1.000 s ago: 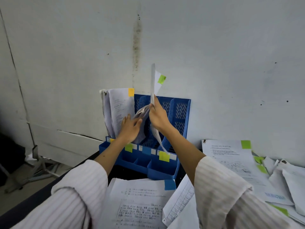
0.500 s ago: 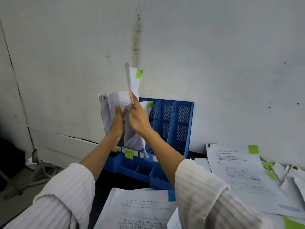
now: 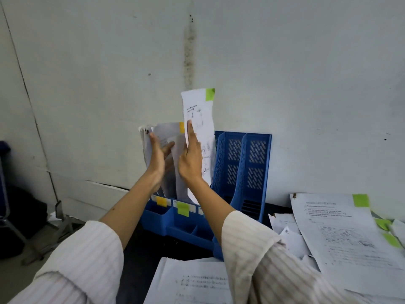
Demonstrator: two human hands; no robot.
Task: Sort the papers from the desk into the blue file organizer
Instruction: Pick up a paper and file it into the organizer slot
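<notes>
I see the blue file organizer (image 3: pixel 247 172) standing upright against the white wall (image 3: pixel 285 73), at the back edge of the dark desk (image 3: pixel 144 255). It is moulded plastic with slotted side walls, upright file slots and low open trays along its front. Three front labels are visible: one with a yellow sticky tab (image 3: pixel 161 201), one with a green sticky tab (image 3: pixel 183 209), and a third mostly hidden behind my right forearm.

My right hand (image 3: pixel 190 165) holds one printed sheet (image 3: pixel 199 119) upright above the second slot from the left. The index finger lies straight up the sheet's face; the thumb is hidden, so I cannot tell how the grip closes. The sheet carries a green tab (image 3: pixel 210 94) at its top right corner, and its lower end reaches into the slot.

My left hand (image 3: pixel 158 159) is open, fingers straight, pressing flat against the filed papers (image 3: pixel 166 132) in the leftmost slot. That bundle shows one yellow tab (image 3: pixel 182 127) at its top.

On the desk to the right lies a loose sheet (image 3: pixel 341 233) with a green tab (image 3: pixel 360 200), overlapping further papers; two more green tabs show beyond it. Another printed sheet (image 3: pixel 192 281) lies nearest me.
</notes>
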